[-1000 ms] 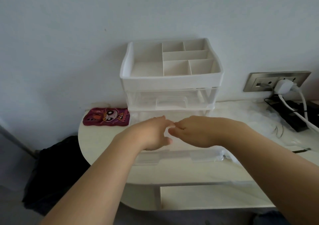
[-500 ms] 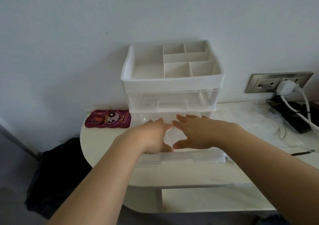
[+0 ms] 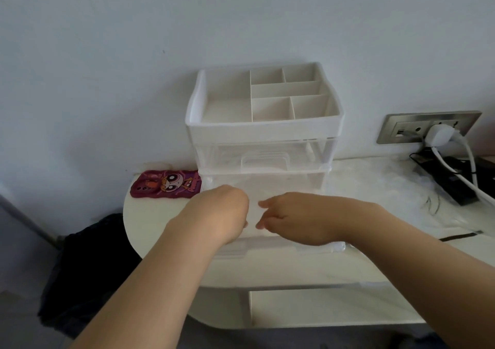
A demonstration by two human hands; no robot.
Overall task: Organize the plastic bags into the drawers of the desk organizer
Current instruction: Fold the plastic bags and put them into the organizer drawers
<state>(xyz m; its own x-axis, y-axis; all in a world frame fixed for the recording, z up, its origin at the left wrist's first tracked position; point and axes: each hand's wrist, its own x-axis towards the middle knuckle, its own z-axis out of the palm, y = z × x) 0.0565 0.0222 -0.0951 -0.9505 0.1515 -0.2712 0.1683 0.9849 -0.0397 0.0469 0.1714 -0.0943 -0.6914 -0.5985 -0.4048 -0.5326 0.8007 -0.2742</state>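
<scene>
Nearest, above the pulled-out bottom drawer [image 3: 316,248] of clear plastic: left hand [image 3: 222,215] knuckles-up, fingers tucked out of sight, grip impossible to tell; right hand [image 3: 297,219] relaxed, forefinger and thumb parted. Between them, inside the drawer, a pale see-through plastic bag [image 3: 253,215], barely distinguishable. Further right on the desk [image 3: 160,228], more clear bags [image 3: 396,188], crumpled. Behind, against the wall, the white desk organizer [image 3: 265,129]; just left of it, a magenta phone case [image 3: 166,185] printed with a big-eyed cartoon face.

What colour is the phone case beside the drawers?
The phone case is magenta with a big-eyed cartoon face, as the head view shows.
</scene>
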